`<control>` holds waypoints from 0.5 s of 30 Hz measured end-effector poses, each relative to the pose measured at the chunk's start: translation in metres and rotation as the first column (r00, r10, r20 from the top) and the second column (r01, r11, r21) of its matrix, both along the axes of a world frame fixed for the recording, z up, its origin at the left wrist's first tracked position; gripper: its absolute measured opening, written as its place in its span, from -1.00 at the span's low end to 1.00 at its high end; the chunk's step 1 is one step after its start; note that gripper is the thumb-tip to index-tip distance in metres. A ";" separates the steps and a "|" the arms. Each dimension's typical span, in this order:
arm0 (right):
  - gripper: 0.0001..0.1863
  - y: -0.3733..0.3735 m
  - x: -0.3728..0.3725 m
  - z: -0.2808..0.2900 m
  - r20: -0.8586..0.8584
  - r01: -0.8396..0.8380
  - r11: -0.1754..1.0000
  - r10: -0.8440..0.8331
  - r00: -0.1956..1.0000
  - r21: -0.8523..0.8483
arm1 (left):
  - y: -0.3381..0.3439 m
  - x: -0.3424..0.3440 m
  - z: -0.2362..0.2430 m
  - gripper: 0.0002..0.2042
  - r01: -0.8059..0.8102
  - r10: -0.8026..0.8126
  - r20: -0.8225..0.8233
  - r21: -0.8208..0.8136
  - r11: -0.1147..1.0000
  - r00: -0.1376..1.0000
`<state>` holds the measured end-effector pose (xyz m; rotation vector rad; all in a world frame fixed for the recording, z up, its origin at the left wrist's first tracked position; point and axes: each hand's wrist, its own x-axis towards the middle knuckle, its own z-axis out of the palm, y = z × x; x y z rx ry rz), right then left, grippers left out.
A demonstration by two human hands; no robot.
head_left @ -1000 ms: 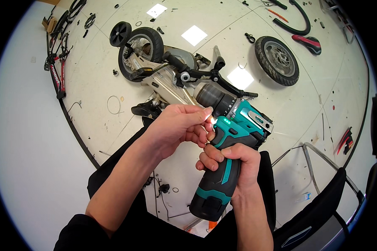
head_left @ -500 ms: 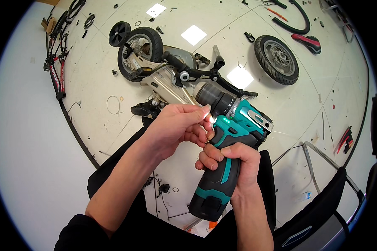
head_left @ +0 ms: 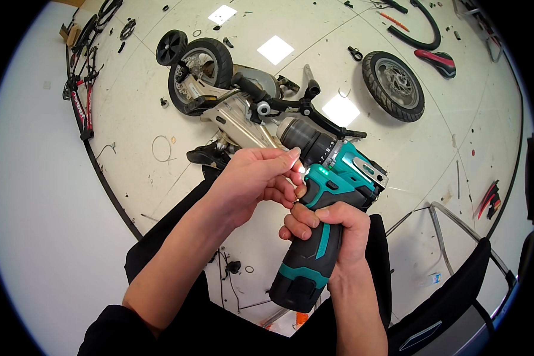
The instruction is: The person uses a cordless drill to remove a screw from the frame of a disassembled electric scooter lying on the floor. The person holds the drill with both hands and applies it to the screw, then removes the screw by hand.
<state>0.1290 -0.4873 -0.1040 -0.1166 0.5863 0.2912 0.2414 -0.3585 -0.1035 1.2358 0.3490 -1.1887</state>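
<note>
A teal and black cordless drill (head_left: pixel 323 204) lies slanted in my right hand (head_left: pixel 344 231), which is wrapped round its grip with a finger near the trigger. The dark chuck (head_left: pixel 299 135) points up and left, toward a silver folding bike frame (head_left: pixel 237 121) on the floor. Beside the chuck my left hand (head_left: pixel 261 175) is closed, thumb and curled fingers brought together under the collar. Whatever its fingertips pinch is hidden. A small work light glows by those fingertips, and green indicator lights (head_left: pixel 324 170) show on the drill.
A loose wheel (head_left: pixel 393 86) and a red and black saddle (head_left: pixel 436 63) lie at the far right. Red and black bike frame parts (head_left: pixel 83 107) lean along the left wall. Small parts are scattered over the tiled floor. A black chair with metal tubing (head_left: pixel 445 231) stands at right.
Both hands and the drill keep nearly the same pose. The whole view has shifted very slightly.
</note>
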 end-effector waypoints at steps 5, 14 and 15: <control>-0.66 -0.001 0.000 0.000 -0.004 -0.001 1.000 0.001 1.000 0.003 | -0.001 0.000 -0.001 -0.70 -0.012 0.012 -0.002 0.001 1.000 1.000; -0.66 -0.002 -0.001 0.000 -0.003 -0.004 1.000 0.004 1.000 0.007 | -0.002 -0.002 -0.001 -0.68 -0.018 0.018 0.010 0.012 1.000 1.000; -0.66 -0.002 -0.001 0.000 -0.002 -0.003 1.000 0.003 1.000 0.007 | -0.003 -0.002 -0.001 -0.68 -0.018 0.017 0.011 0.015 1.000 1.000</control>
